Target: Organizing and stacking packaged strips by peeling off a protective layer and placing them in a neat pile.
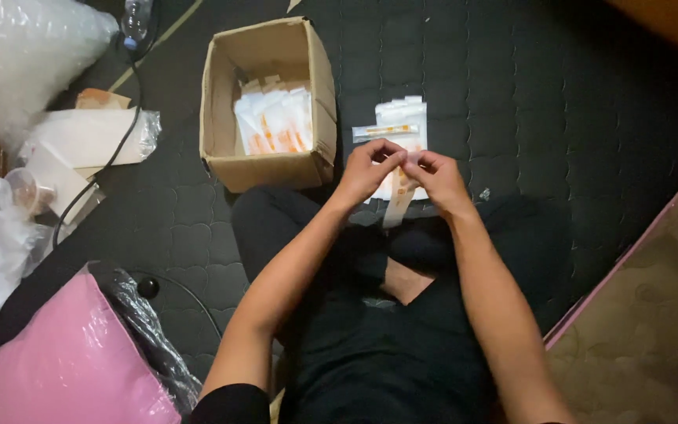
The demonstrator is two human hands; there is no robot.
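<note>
My left hand [367, 170] and my right hand [438, 179] meet over my lap, both pinching the top of a narrow white and orange packet [396, 202] that hangs down between them. Just beyond my hands a small stack of similar white packets [399, 126] lies on the dark quilted mat, one of them laid crosswise on top. An open cardboard box [267, 106] to the left of the stack holds several more white and orange packets [275, 120] standing on edge.
A pink plastic-wrapped bundle [64, 361] lies at lower left. Clear plastic bags [21, 47], papers and a plastic cup [27, 188] crowd the left side, with a black cable [123, 137] running through. A brown floor [645, 314] borders the mat at right.
</note>
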